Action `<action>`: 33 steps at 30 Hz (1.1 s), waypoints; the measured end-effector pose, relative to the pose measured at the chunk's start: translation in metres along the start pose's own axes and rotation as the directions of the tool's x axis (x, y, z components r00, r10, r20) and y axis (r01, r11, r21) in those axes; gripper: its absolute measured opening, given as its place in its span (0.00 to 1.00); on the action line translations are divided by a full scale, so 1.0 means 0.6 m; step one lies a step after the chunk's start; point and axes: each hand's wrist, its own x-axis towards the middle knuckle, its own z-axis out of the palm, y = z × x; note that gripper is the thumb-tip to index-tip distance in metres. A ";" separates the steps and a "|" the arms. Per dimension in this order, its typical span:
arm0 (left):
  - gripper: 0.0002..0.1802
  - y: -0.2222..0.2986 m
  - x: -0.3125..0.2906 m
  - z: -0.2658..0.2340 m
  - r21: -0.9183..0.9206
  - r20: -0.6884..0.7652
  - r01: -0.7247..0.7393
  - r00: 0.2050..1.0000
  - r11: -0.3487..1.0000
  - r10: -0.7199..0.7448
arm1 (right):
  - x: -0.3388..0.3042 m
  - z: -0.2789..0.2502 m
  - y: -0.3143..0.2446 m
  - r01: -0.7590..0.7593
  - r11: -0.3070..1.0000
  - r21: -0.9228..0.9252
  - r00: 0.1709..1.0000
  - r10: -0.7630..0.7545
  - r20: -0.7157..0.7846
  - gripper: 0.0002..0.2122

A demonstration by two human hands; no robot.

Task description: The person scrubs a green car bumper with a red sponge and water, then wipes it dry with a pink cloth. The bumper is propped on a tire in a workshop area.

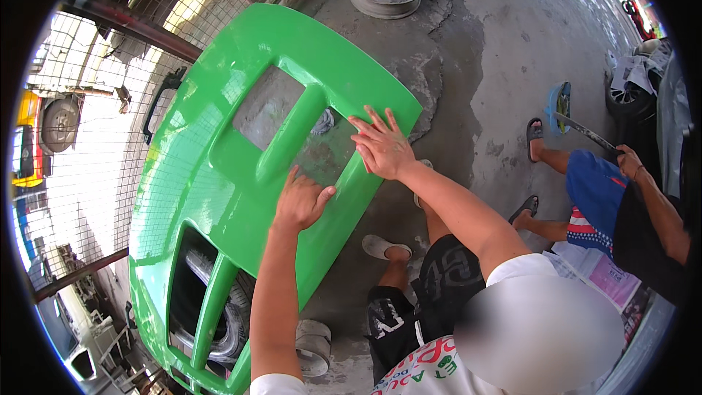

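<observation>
The green bumper [230, 197], long axis slanting upper right to lower left, is found beneath and left of both hands, its right edge overlaid by the fanned right hand [385, 150], the loosely curled left hand [296, 206], thumb apart, being nearer midspan.

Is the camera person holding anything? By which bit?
No hold shows. The right hand, fingers spread, rests on the green car bumper; the left hand is partly curled over it. Palms are hidden, so I can't be sure.
</observation>
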 end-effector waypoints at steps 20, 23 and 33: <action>0.36 0.004 0.004 0.036 0.028 -0.248 -0.058 0.967 0.998 0.064 | -0.070 0.167 -0.161 -0.491 0.085 0.867 0.183 0.983 0.007 0.30; 0.36 -0.004 -0.007 0.035 0.010 -0.268 -0.071 0.961 0.997 0.071 | -0.151 0.219 -0.467 -0.375 0.076 0.924 0.321 0.945 0.053 0.33; 0.31 0.023 0.008 0.014 -0.123 -0.228 -0.033 0.974 0.992 0.004 | 0.039 0.059 0.107 -0.850 0.518 0.094 0.433 0.789 -0.436 0.34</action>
